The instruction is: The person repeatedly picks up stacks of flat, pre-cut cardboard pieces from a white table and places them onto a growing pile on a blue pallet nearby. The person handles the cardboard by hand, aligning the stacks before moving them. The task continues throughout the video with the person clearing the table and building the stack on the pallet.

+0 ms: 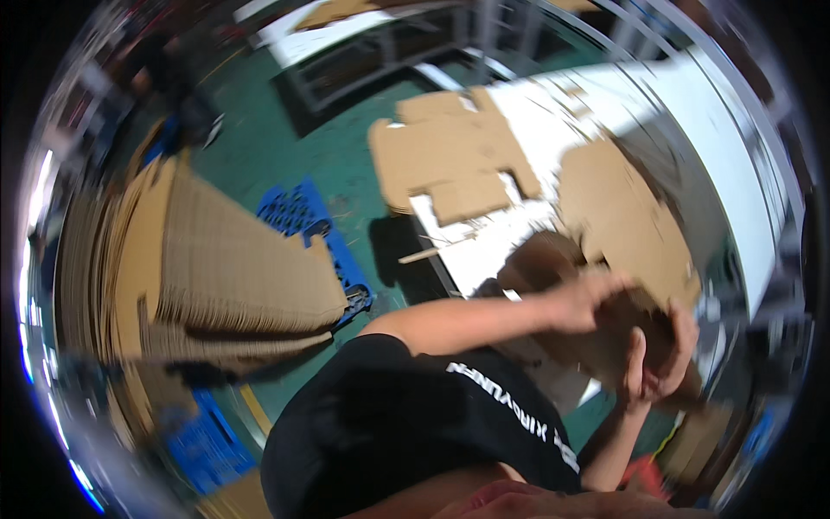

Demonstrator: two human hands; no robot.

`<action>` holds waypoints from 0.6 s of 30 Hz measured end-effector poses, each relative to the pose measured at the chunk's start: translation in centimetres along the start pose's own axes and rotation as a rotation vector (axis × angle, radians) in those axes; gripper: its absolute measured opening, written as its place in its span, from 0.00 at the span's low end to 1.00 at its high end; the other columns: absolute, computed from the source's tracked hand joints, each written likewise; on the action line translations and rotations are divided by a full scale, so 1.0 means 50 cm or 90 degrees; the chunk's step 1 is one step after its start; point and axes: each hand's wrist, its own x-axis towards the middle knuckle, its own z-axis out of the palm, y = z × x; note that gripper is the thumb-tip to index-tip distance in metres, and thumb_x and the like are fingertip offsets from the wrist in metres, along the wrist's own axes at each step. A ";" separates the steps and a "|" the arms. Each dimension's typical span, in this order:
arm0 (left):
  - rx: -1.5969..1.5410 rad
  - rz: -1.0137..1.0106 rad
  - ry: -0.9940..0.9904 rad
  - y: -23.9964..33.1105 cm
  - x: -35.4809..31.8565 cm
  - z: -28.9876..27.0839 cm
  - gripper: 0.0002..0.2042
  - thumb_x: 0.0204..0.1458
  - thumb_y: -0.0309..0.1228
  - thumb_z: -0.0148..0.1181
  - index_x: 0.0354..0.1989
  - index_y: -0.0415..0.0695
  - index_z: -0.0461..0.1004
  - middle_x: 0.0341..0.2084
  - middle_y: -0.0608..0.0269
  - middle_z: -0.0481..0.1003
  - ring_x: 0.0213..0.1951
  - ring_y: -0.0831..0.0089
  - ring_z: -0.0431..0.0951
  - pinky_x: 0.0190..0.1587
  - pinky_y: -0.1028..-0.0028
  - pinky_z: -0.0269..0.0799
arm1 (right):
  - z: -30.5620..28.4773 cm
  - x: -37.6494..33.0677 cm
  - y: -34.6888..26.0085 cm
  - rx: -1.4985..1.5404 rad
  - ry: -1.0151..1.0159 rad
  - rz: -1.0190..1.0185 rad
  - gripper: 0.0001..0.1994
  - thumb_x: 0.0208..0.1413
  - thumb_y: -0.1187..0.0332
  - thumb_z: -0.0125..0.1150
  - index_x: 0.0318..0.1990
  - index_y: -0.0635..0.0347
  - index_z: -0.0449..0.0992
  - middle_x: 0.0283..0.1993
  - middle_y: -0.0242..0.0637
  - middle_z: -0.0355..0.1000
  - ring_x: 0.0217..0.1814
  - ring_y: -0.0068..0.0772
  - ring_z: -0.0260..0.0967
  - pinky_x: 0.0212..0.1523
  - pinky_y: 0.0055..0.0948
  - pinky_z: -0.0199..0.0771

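Observation:
A shaded brown cardboard piece (616, 342) is in front of me at the right, tilted and partly blurred. My left hand (586, 301) reaches across to its upper edge, fingers closed against it; the fingertips are smeared by motion. Around its right side curls my right hand (661, 363), thumb on one side and fingers on the other. Just beyond, flat die-cut cardboard sheets (618, 203) lie on the white table (549, 112). Another pile of flat cut-out cardboard (454, 156) rests at the table's left corner, overhanging its edge.
Left of me, a tall row of cardboard sheets (233, 259) leans beside a blue plastic crate (298, 208). Another blue crate (207, 445) is at the lower left. Cardboard scraps (432, 253) litter the table's edge. A person (169, 82) stands at the far left; metal rails (596, 35) rise behind the table.

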 end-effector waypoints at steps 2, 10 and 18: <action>0.134 -0.118 -0.006 0.049 0.022 -0.025 0.30 0.42 0.29 0.68 0.56 0.41 0.64 0.48 0.50 0.72 0.51 0.60 0.73 0.53 0.66 0.69 | -0.059 -0.019 0.005 -0.181 0.155 -0.107 0.33 0.45 0.71 0.67 0.59 0.66 0.60 0.56 0.55 0.66 0.59 0.52 0.62 0.62 0.47 0.57; -0.065 -0.149 -0.012 -0.036 0.067 -0.077 0.26 0.37 0.21 0.73 0.46 0.38 0.69 0.37 0.62 0.77 0.39 0.73 0.77 0.44 0.73 0.74 | -0.273 -0.265 0.139 -0.249 0.371 0.431 0.56 0.32 0.56 0.79 0.67 0.66 0.48 0.71 0.47 0.45 0.73 0.43 0.43 0.67 0.42 0.48; 0.121 -0.125 0.137 0.028 0.089 -0.072 0.34 0.38 0.16 0.66 0.58 0.38 0.59 0.48 0.55 0.69 0.52 0.65 0.69 0.54 0.67 0.67 | -0.225 -0.214 0.164 0.155 0.325 0.454 0.25 0.35 0.74 0.77 0.44 0.64 0.72 0.40 0.35 0.77 0.41 0.23 0.73 0.45 0.25 0.75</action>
